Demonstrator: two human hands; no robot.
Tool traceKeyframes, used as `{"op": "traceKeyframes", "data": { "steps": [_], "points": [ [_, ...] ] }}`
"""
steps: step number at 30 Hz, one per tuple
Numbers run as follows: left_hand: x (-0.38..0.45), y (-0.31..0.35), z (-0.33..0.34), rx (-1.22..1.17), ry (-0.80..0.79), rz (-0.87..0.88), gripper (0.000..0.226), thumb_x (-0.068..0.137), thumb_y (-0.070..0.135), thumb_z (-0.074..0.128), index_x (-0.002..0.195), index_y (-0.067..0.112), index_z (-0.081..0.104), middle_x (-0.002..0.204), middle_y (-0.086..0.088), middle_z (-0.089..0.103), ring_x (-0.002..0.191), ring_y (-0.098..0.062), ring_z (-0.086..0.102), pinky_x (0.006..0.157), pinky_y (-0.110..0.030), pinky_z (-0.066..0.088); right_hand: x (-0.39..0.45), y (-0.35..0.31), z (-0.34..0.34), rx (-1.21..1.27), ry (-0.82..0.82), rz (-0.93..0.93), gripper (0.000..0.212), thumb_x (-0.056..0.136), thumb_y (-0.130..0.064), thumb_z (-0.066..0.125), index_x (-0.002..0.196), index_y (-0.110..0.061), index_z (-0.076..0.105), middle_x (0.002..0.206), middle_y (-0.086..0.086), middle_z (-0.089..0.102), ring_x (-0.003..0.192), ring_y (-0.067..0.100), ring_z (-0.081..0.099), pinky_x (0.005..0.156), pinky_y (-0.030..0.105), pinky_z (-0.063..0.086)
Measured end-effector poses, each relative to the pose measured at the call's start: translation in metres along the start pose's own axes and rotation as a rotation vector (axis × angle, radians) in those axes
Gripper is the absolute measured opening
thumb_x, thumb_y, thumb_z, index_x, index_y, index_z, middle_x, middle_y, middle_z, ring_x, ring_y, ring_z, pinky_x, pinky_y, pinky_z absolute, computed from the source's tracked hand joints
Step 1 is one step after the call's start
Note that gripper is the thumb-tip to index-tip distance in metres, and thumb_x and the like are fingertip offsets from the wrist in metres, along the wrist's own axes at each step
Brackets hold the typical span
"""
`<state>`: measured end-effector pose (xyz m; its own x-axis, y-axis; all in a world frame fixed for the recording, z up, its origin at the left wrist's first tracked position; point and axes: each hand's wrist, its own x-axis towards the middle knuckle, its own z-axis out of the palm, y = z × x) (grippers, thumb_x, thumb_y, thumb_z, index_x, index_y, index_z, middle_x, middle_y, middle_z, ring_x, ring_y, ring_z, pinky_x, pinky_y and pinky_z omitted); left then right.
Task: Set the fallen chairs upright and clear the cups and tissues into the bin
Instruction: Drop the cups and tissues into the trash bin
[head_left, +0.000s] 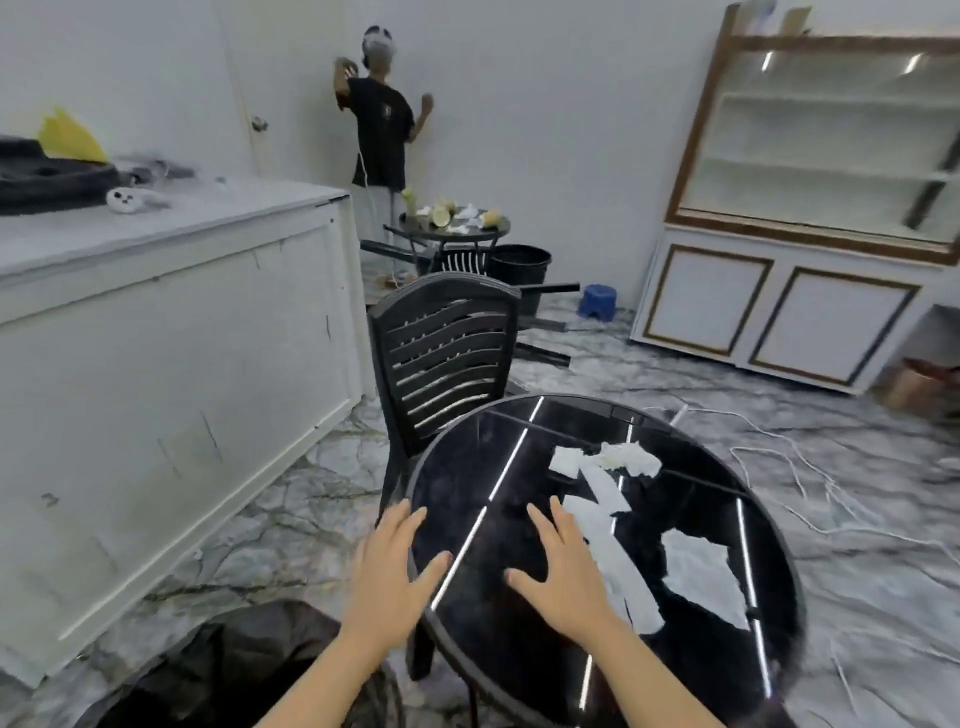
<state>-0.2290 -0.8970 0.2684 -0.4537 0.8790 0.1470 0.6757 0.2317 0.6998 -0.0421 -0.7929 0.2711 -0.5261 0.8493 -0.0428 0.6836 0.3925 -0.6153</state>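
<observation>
Our left hand (387, 571) hovers spread at the edge of the round black worktop (467, 467), holding nothing; an upright black chair (447, 353) stands behind. Our right hand (563, 569), also spread and empty, touches the white tissues (696, 577) strewn rightward.

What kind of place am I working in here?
Probably a small café or eatery room: round black tables, plastic chairs, a white counter and an empty display cabinet.

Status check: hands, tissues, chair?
Left hand and right hand open, empty. Tissues still on table. Near chair upright. Nothing blocking.
</observation>
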Motion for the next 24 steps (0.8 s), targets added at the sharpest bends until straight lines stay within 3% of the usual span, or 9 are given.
{"op": "traceKeyframes", "data": {
  "steps": [4,7,9,11,14,17,19,21,24],
  "points": [
    [0.021,0.031,0.038,-0.006,-0.113,0.051,0.065,0.083,0.058,0.048,0.14,0.032,0.03,0.152,0.015,0.017,0.142,-0.009,0.009,0.118,-0.044,0.007,-0.004,0.048,-0.032,0.035,0.073,0.098,0.082,0.081,-0.05,0.059,0.146,-0.034,0.012,0.157,-0.009,-0.008,0.145,0.019,0.002,0.117,0.046,0.015],
    [0.037,0.059,0.066,0.0,-0.166,0.101,0.096,0.06,0.087,0.028,0.14,0.034,0.028,0.145,0.024,0.013,0.141,-0.006,0.006,0.116,-0.041,0.001,-0.003,0.085,-0.057,0.038,0.125,0.166,0.081,0.082,-0.046,0.059,0.146,-0.033,0.011,0.153,-0.015,-0.01,0.145,0.02,-0.007,0.118,0.045,0.012],
    [0.046,0.073,0.086,-0.011,-0.199,0.116,0.11,0.05,0.096,0.013,0.14,0.034,0.027,0.14,0.027,0.01,0.141,-0.004,0.005,0.115,-0.039,-0.001,-0.002,0.109,-0.072,0.052,0.16,0.196,0.081,0.083,-0.044,0.06,0.146,-0.032,0.011,0.148,-0.019,-0.011,0.145,0.019,-0.007,0.118,0.044,0.012],
    [0.052,0.087,0.107,-0.035,-0.23,0.135,0.093,0.065,0.087,0.027,0.141,0.034,0.026,0.143,0.026,0.009,0.14,-0.003,0.004,0.115,-0.038,-0.002,-0.001,0.13,-0.085,0.038,0.176,0.23,0.081,0.083,-0.045,0.06,0.146,-0.03,0.011,0.154,-0.012,-0.008,0.145,0.02,-0.005,0.118,0.043,0.013],
    [0.052,0.104,0.137,-0.058,-0.274,0.14,0.067,0.083,0.057,0.048,0.141,0.033,0.025,0.15,0.019,0.014,0.135,0.005,0.005,0.115,-0.032,0.002,0.0,0.156,-0.096,0.032,0.178,0.278,0.083,0.082,-0.046,0.061,0.146,-0.028,0.011,0.158,-0.002,-0.003,0.145,0.022,-0.002,0.118,0.042,0.013],
    [0.045,0.116,0.162,-0.146,-0.329,0.107,0.076,0.074,0.069,0.049,0.14,0.037,0.025,0.148,0.021,0.013,0.138,-0.002,0.013,0.107,-0.01,0.012,-0.001,0.174,-0.099,0.055,0.17,0.322,0.084,0.08,-0.046,0.062,0.146,-0.028,0.013,0.158,-0.002,-0.002,0.145,0.021,-0.003,0.117,0.04,0.011],
    [0.042,0.118,0.179,-0.139,-0.338,0.119,0.094,0.058,0.09,0.029,0.139,0.043,0.021,0.149,0.022,0.006,0.139,-0.002,0.009,0.113,-0.023,0.004,0.0,0.183,-0.098,0.052,0.166,0.346,0.083,0.079,-0.047,0.061,0.146,-0.029,0.014,0.158,-0.002,-0.002,0.145,0.02,-0.002,0.117,0.04,0.013],
    [0.041,0.117,0.196,-0.056,-0.347,0.156,0.097,0.055,0.093,0.017,0.139,0.045,0.015,0.149,0.021,-0.003,0.14,-0.002,0.001,0.113,-0.035,-0.005,0.002,0.189,-0.095,0.047,0.149,0.355,0.083,0.079,-0.049,0.06,0.146,-0.03,0.013,0.158,-0.002,-0.002,0.145,0.02,-0.002,0.117,0.039,0.013],
    [0.042,0.115,0.216,0.032,-0.36,0.184,0.089,0.057,0.092,0.015,0.135,0.051,0.009,0.15,0.019,-0.008,0.141,-0.004,-0.006,0.111,-0.035,-0.011,0.007,0.197,-0.091,0.045,0.121,0.345,0.085,0.078,-0.05,0.059,0.146,-0.03,0.012,0.158,-0.002,-0.003,0.145,0.019,-0.004,0.118,0.04,0.011]
  ]
}}
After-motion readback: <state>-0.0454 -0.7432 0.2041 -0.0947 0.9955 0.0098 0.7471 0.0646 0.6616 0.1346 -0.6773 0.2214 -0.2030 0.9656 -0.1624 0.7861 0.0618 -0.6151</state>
